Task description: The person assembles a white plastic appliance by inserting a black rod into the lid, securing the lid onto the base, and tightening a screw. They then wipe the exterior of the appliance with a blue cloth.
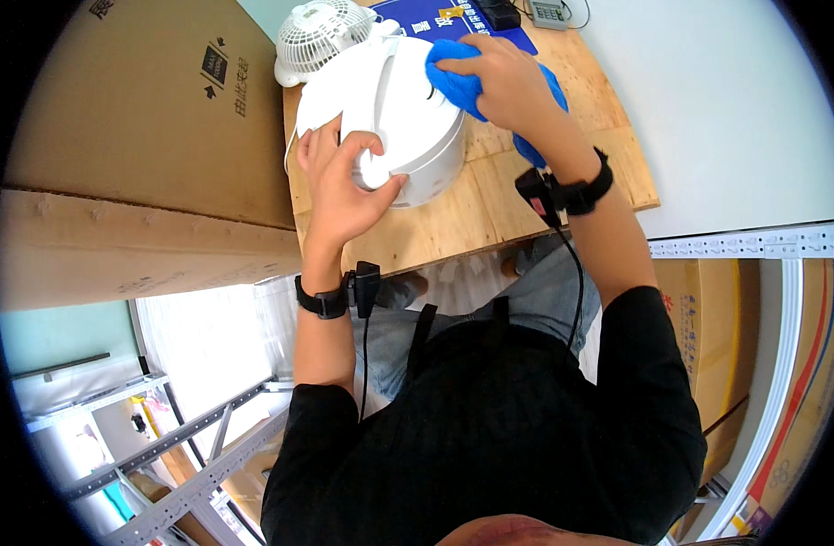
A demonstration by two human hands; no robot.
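Note:
A round white appliance (408, 109) with a domed lid stands on a small plywood table (490, 205). My left hand (342, 177) rests on its near side, fingers spread and gripping the body. My right hand (503, 77) presses a bright blue cloth (455, 84) against the top right of the lid. Part of the cloth hangs past my wrist. Both wrists carry black bands with small sensors and cables.
A small white desk fan (319, 36) stands behind the appliance. A blue mat (435, 16) and a grey calculator (549, 13) lie at the table's far end. Large cardboard boxes (153, 136) stand at left, more boxes (717, 309) at right, metal shelving (171, 446) lower left.

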